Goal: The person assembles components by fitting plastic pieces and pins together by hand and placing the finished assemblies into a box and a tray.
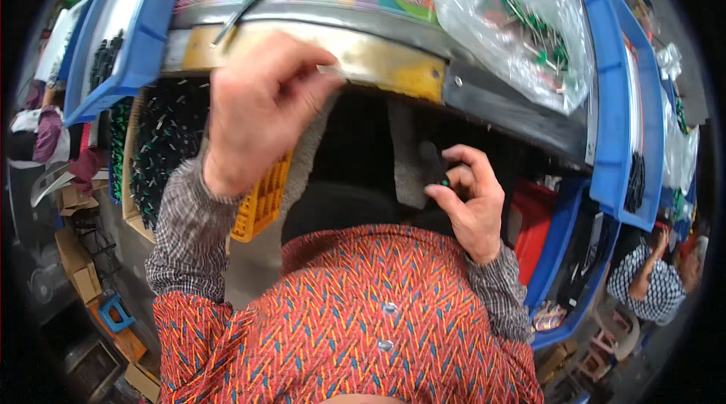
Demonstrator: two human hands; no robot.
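Note:
My left hand is raised just in front of the bench edge, thumb and forefinger pinched together. Something small and pale shows at its fingertips, too blurred to name. Lower and to the right, my right hand curls its fingers round a dark handle-like piece with a bit of green by the thumb. Much of that piece blends into the dark behind it. On the bench beyond my left hand lies a slim black tool-like piece with a green part and a thin metal rod beside it.
A clear plastic bag of green-ended metal rods lies at the bench's right. Blue bins flank it, one left, one right. Many black-and-green pieces fill a box below left, near a yellow crate. Another person sits far right.

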